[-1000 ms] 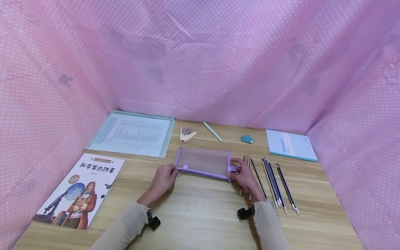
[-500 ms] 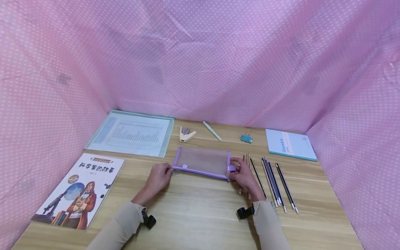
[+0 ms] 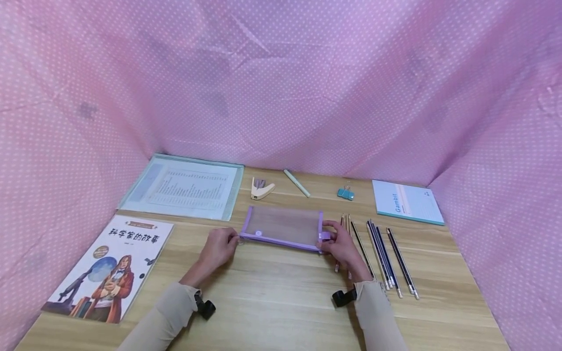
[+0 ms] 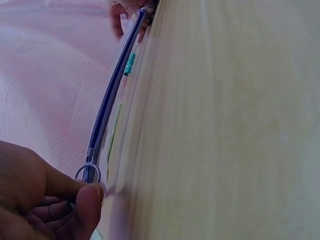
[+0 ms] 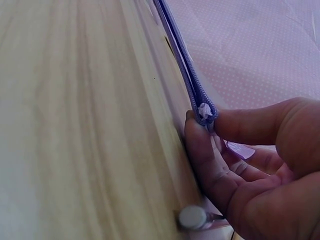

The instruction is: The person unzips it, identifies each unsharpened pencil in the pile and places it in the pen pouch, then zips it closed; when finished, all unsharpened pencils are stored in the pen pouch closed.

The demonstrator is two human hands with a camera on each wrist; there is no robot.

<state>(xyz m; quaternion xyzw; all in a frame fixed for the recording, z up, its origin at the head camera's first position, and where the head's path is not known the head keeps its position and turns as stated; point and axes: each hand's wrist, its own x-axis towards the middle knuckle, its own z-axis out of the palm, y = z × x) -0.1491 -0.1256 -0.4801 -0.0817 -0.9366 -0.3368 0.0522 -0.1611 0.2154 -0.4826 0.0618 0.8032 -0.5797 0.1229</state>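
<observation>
A purple-edged mesh zip pouch lies in the middle of the head view, its zip edge toward me. My left hand pinches the pouch's left front corner. In the left wrist view the zip slider with its ring sits at that end, right by the thumb and fingertip. The dark blue zip runs from there to the other hand. My right hand grips the right front corner, thumb on one side and fingers on the other. A purple tab shows by these fingers in the right wrist view.
Several pencils lie to the right, some partly under the right hand. Behind are a stapler, a light green pen, a teal binder clip and a notebook. Left are a document folder and a book.
My left hand has moved a little to the left along the zip edge to the pouch's corner, the zip ring with it. My right hand keeps its grip at the right corner.
</observation>
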